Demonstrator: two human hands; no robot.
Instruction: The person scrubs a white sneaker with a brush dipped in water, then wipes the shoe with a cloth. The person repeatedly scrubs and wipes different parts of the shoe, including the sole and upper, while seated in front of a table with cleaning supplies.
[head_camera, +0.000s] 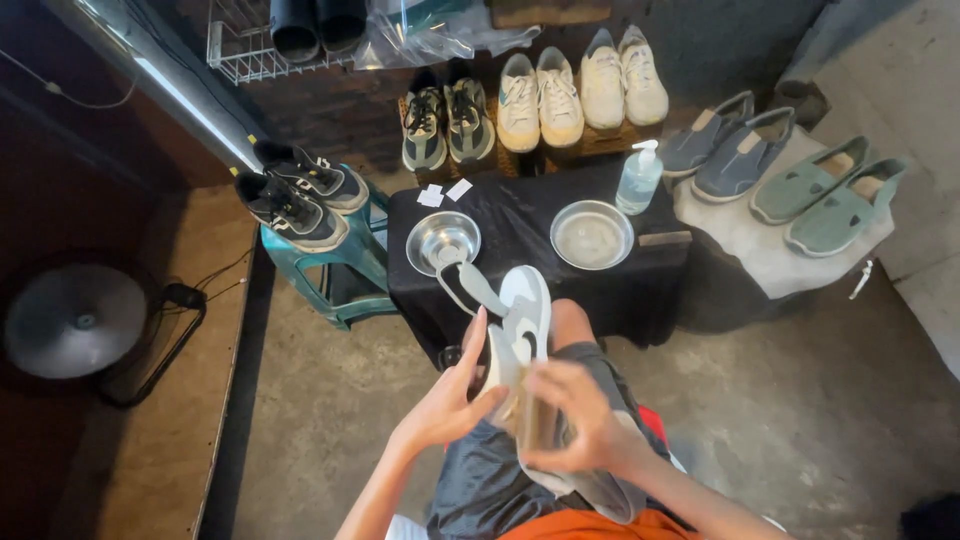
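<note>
Grey concrete floor (780, 420) — dark wall (740, 45)

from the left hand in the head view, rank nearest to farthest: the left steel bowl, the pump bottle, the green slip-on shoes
1. Left steel bowl: on the black table, just above the left hand.
2. Pump bottle: farther back on the table, to the right.
3. Green slip-on shoes: far right, on the grey cloth.
</note>
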